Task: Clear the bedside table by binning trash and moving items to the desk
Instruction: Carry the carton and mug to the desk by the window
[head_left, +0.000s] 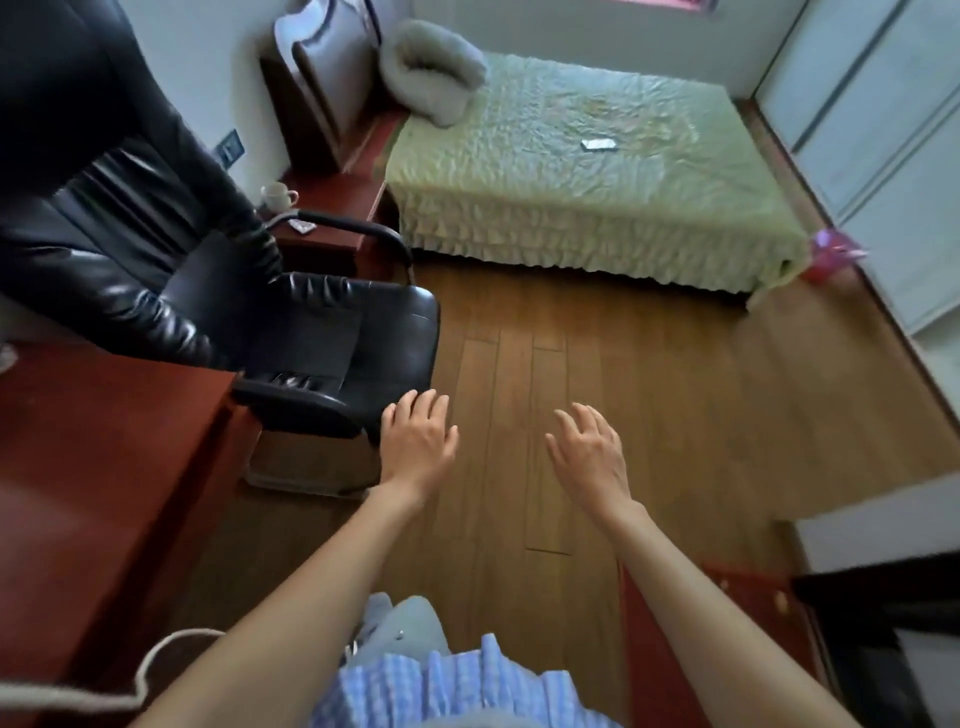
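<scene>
The red-brown bedside table (337, 195) stands far ahead, between the bed and a black chair. On it I see a white mug (278, 197) and a small patterned item (301, 226), partly behind the chair's armrest. The red-brown desk (104, 447) fills the left side, close to me. My left hand (418, 441) hovers over the floor by the chair seat's front corner, fingers spread, holding nothing. My right hand (589, 454) hangs beside it over the floorboards, also empty with fingers apart. A pink bin (831, 257) sits at the bed's far corner.
A black leather office chair (291, 332) stands between the desk and the bedside table. The bed (582, 171) has a green cover, a rolled grey pillow (431, 73) and a phone (600, 144). Bare wooden floor (597, 353) lies ahead. White wardrobe doors (893, 130) line the right.
</scene>
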